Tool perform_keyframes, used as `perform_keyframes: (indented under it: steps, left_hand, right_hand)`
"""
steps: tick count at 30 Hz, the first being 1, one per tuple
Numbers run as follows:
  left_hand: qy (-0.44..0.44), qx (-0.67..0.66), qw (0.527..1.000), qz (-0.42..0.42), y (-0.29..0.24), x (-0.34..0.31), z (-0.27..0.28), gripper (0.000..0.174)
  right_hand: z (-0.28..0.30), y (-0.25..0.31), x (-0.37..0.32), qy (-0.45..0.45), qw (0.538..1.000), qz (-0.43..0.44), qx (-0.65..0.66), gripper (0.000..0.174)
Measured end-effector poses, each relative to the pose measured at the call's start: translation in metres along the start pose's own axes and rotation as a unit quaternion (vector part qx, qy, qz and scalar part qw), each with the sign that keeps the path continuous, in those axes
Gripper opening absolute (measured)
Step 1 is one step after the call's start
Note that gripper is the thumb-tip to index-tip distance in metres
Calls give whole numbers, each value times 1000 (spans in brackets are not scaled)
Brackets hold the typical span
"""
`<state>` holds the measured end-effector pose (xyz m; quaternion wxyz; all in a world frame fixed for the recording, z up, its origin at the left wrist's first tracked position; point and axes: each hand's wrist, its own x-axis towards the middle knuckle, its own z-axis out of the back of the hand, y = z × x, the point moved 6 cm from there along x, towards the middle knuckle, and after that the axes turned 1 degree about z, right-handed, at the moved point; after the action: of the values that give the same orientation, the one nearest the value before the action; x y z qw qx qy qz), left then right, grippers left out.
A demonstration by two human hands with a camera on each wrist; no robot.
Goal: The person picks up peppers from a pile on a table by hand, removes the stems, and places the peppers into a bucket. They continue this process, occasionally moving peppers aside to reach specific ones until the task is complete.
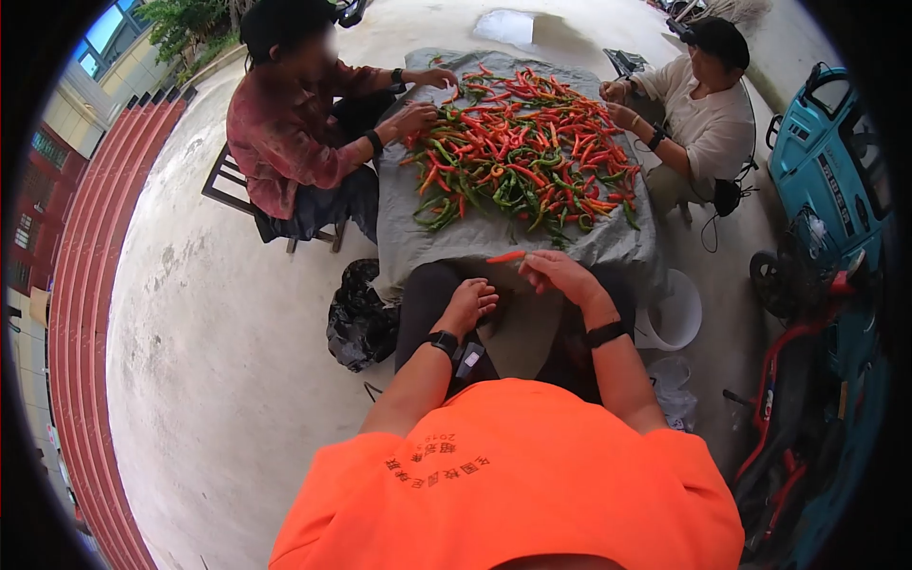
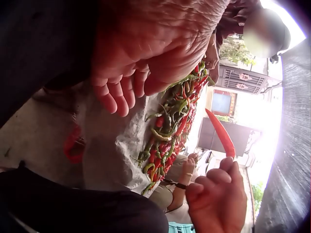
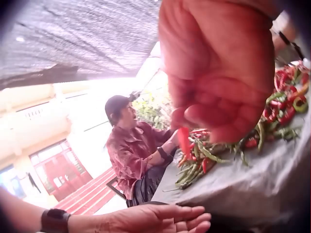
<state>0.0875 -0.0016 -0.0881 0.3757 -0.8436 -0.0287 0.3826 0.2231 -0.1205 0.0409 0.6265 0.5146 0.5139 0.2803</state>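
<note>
Grey cloth [image 1: 407,249], heaped peppers [image 1: 537,152], right hand [image 1: 564,275] pinching red pepper [image 1: 505,257]

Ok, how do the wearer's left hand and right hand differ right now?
The right hand pinches a red chili pepper, while the left hand holds nothing. In the head view, the right hand appears closer to the chili pile; the left hand sits lower in the picture, nearer the orange shirt. Both hands have a dark wristband at the wrist.
</note>
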Motion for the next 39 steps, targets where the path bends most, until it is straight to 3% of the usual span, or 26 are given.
perform_keyframes:
  steps: [3,6,9,12,15,16,18,21,24,27,33,36,39]
  left_hand:
    - [10,34,999,13,4,3,-1,28]
    - [4,48,999,3,2,2,-2,28]
    - [8,67,998,6,0,-2,-5,29]
    - [-13,86,996,11,-13,-9,-10,30]
    - [-2,200,978,-52,-47,7,-8,28]
    - [-26,220,973,-62,-60,15,-5,28]
    - [-66,283,951,-104,-88,31,1,30]
    - [-132,416,878,-196,-121,78,23,39]
    - [-236,588,727,-264,-154,88,17,45]
    - [-253,600,714,-255,-174,87,5,48]
    - [-248,692,625,-261,-190,123,-3,54]
    - [-243,703,640,-193,-193,138,-7,56]
    - [-293,711,613,-181,-198,142,-13,56]
  right_hand:
    - [44,45,7,-145,985,74,56,34]
    - [69,40,19,-153,951,16,269,49]
    - [75,-12,36,-183,940,-12,288,41]
    - [52,-78,38,-129,939,-70,312,32]
    - [40,-79,36,-153,972,-88,152,26]
    - [35,-76,36,-135,970,-79,186,24]
    - [33,-66,40,-100,962,-57,246,22]
    - [39,-81,47,-129,960,-87,233,21]
    - [39,-76,55,-123,952,-76,271,22]
    - [43,-77,64,-128,949,-76,279,23]
    - [51,-79,77,-140,934,-75,320,23]
    - [53,-79,80,-143,927,-76,339,24]
    - [53,-77,81,-148,923,-76,346,24]
